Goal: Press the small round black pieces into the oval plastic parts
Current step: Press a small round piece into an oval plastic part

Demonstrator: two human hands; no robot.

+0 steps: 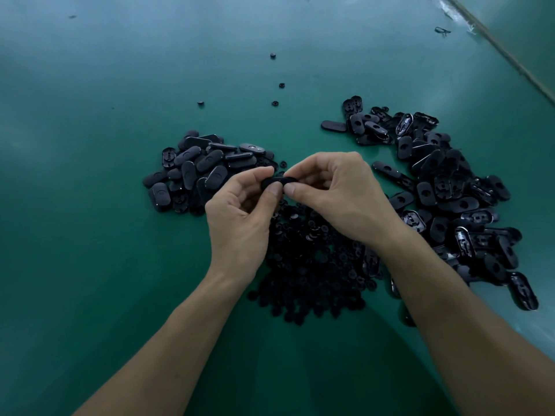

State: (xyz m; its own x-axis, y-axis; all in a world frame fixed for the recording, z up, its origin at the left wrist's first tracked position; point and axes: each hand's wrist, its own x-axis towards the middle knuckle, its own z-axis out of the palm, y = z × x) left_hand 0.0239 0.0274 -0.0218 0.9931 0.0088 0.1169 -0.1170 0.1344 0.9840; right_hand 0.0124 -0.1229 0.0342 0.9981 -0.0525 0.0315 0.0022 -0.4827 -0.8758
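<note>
Where the hands meet: one black oval plastic part [274, 182] is held above the green tabletop [90, 175], over the far edge of the heap of round pieces and between the two piles of ovals.
Left hand [237, 211]: thumb and forefinger are clamped on the left end of the oval part, and the other fingers curl under.
Right hand [339, 193]: thumb and forefinger are clamped on the right end of the same part, with the thumb tip up against the left thumb tip.
Round piece in the held part: the fingers hide that face, so I cannot tell if one is seated.
Heap of small round black pieces [312, 265]: lies on the tabletop below the hands and between the forearms.
Left pile of black oval parts [198, 172]: sits just left of the left hand, mostly smooth faces up.
Right pile of black oval parts [444, 187]: a larger spread to the right of the right forearm. Many show an open round hole, and some lie hollow side up.
Stray round pieces: four lie alone farther back, well apart from the piles [273, 55] [281, 85] [275, 103] [200, 103].
Table edge [495, 46]: runs diagonally across the upper right corner.
</note>
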